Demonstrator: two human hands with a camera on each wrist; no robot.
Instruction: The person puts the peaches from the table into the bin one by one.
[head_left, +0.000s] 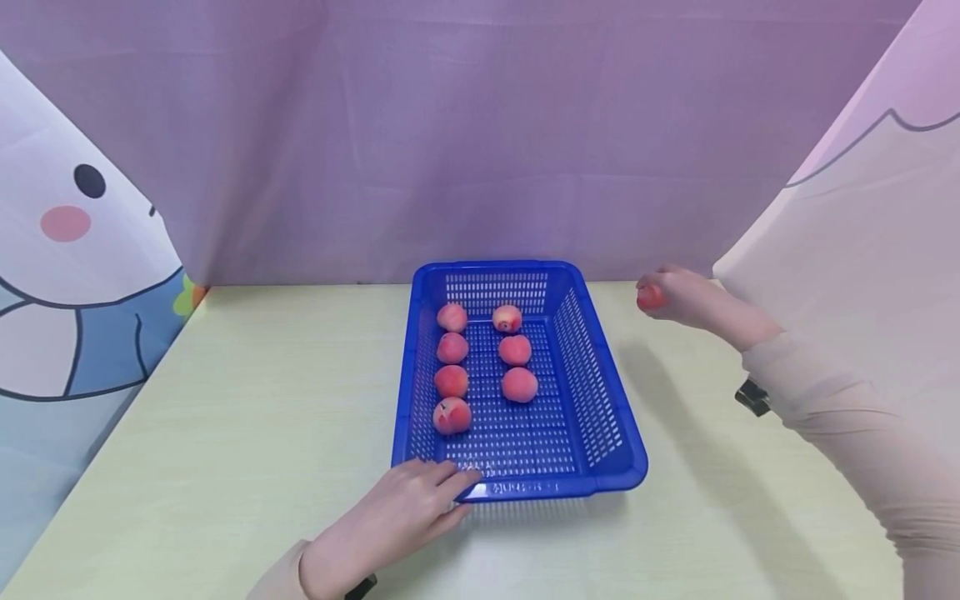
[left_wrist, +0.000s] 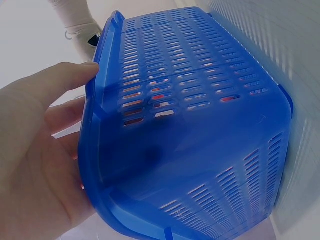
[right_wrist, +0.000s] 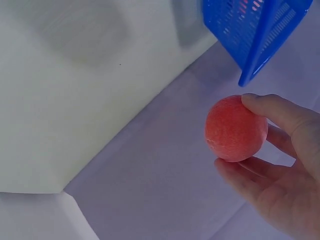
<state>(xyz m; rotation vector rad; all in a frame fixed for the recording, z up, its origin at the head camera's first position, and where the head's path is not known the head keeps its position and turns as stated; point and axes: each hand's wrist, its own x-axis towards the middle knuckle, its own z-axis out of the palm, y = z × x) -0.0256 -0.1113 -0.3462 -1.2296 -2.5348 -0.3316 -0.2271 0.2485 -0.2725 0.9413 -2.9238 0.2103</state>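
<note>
Scanning from left to right, I log what I see.

Left hand: my left hand [head_left: 408, 508] lies on the table [head_left: 247, 400] at the near left corner of the blue basket [head_left: 600, 400]. Its fingers [head_left: 457, 482] are stretched out nearly straight and touch the basket's near rim. In the left wrist view the thumb [left_wrist: 67, 75] presses flat against the rim's outer edge, and nothing is clutched in the palm.

Blue basket: it sits flat in the middle of the table, its long side running away from me. I count seven peaches inside, in two columns.

Left column: four peaches; the nearest one [head_left: 452, 415] lies just beyond my left fingertips, separated from them by the basket's wall.

Right column: three peaches; the nearest one [head_left: 519, 385] lies about mid-basket, with bare mesh floor between it and the near wall.

Right hand: my right hand [head_left: 678, 298] is out past the basket's far right corner, well apart from it, near the purple backdrop [head_left: 480, 142].

Held peach: the peach [right_wrist: 235, 128] rests pinched between the thumb on top and the curled fingers [right_wrist: 250, 175] beneath, its left side bare. It is outside the basket, whose corner shows above it in the right wrist view.
</note>
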